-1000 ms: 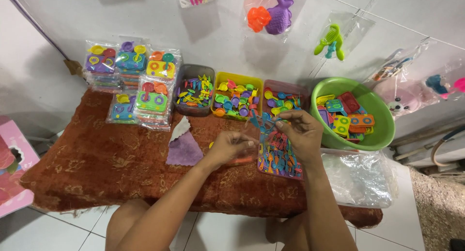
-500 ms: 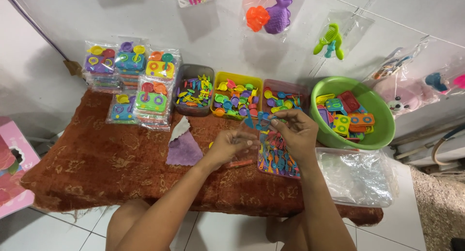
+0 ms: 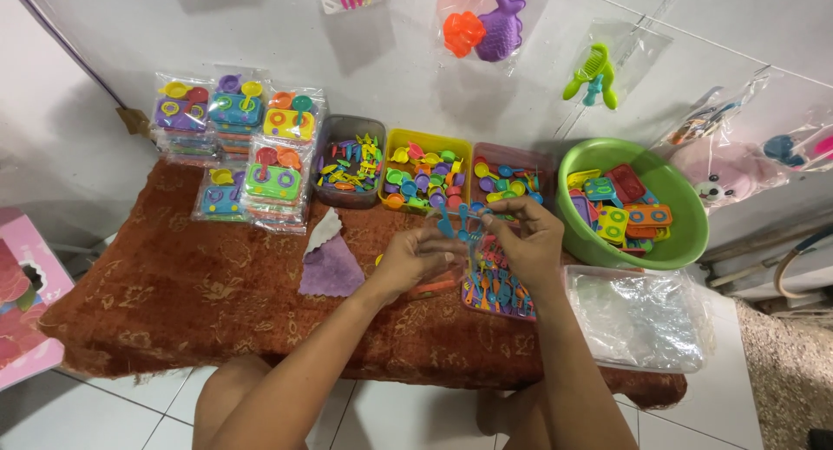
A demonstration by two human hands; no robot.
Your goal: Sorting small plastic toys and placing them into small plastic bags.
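Note:
My left hand point(image 3: 415, 259) and my right hand point(image 3: 525, 240) meet over the middle of a low table covered with a rust-red patterned cloth point(image 3: 173, 285). Both pinch a small bunch of blue toy utensils point(image 3: 458, 220) between their fingertips. Under my right hand lies a flat tray of small coloured toy cutlery point(image 3: 496, 292). Just behind the hands stand three open boxes of tiny plastic toy pieces: a grey box point(image 3: 347, 162), a yellow box point(image 3: 425, 177) and a pink box point(image 3: 512, 177).
A green bowl point(image 3: 685, 233) of toy stoves sits at the right. Clear plastic bags point(image 3: 642, 315) lie in front of it. Bagged toy sets point(image 3: 234, 146) are stacked at the back left. A purple cloth point(image 3: 330, 263) lies left of my hands. Bagged toys hang on the wall.
Both hands have risen slightly off the tray and drawn together, now holding blue utensils up between them.

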